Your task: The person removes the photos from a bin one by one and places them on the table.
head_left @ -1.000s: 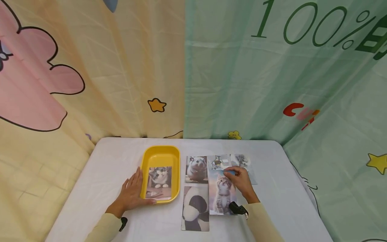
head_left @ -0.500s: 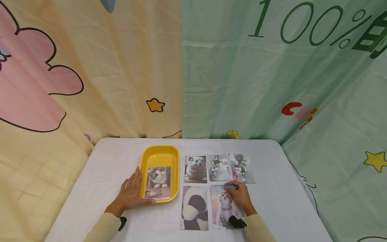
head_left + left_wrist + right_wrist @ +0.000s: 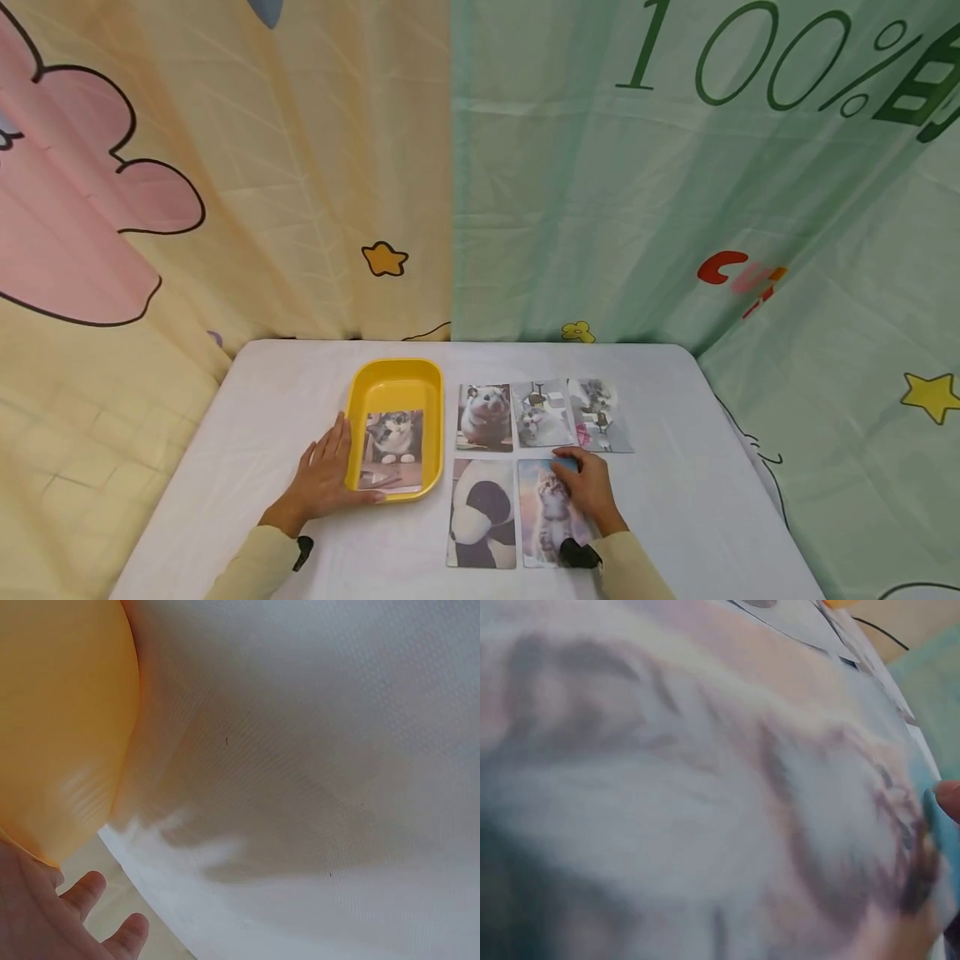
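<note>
I see the left hand laid against the left side of the tray, its fingers straight and grasping nothing, the thumb at the tray's near edge. The right hand pinches the kitten card by its far edge; I cannot tell if this card lies fully on the table. It is just right of the panda card. Closer to the table's far edge lie, in one row, the hamster card, the middle card and the right card. The tray stands toward the table's far left corner, with the cat card in its near half. In the right wrist view the kitten card is much blurred
</note>
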The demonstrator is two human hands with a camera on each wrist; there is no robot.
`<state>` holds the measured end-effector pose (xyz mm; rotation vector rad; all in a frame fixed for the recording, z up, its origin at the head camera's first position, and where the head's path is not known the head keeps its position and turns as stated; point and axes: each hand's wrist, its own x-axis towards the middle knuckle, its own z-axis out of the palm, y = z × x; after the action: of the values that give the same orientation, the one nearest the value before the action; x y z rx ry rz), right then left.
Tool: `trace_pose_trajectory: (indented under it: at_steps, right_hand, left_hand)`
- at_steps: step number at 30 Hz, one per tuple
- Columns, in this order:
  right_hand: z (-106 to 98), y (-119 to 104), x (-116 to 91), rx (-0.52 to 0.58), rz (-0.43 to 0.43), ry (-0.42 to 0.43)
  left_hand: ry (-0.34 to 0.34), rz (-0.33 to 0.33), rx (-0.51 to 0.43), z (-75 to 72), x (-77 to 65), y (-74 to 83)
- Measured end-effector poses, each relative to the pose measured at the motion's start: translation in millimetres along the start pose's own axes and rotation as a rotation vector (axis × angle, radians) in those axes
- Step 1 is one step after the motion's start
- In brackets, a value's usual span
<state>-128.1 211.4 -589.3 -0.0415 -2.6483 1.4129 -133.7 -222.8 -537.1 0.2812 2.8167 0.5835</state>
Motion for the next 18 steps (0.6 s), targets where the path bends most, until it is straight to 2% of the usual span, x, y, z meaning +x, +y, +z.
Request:
trace_pose_trajectory:
  at_steps: [4,7,9,14,18]
  right_hand:
    - [-4.3,-6.3,0.7,-0.051,-0.056,0.073]
    - [-5.3,-14.8,5.1,-0.054,-0.156,0.126]
    - [-3.6,-24.5,9.9,-0.036,-0.218,0.127]
    - [10.6,-61.7,24.7,0.067,-0.268,0.01]
    - [34.4,-90.2,39.0,0.137,-0.28,-0.114]
  left_hand:
    - [0.0,-0.001,-0.005,-0.4,0.3,-0.2]
    - [0.004,0.002,-0.012,-0.7,0.2,-0.8]
    - [0.01,0.003,-0.015,-0.5,0.3,-1.6]
    - [0.004,-0.001,-0.019,0.7,0.5,-2.5]
    - [-0.004,-0.004,-0.027,1.2,0.4,-2.2]
